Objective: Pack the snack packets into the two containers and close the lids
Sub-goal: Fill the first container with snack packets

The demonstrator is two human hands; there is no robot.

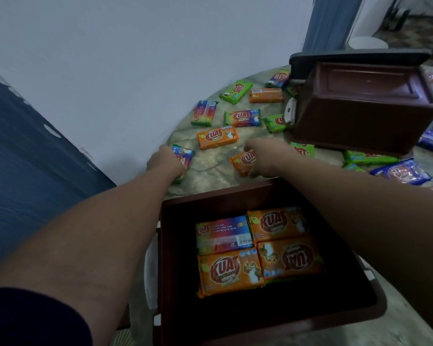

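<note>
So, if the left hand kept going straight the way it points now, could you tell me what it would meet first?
Probably the multicoloured packet that the left hand already grips; beyond it, likely the orange KUAT packet, though depth is unclear.

I am facing a plain pale wall (140, 58), which is standing behind the marbled green desk (210, 171). Left of the desk a dark blue surface (23, 151) is slanting away. Beyond its far right edge a blue curtain (330, 21) is hanging, with a white tub (366, 42) sitting beside it.
</note>
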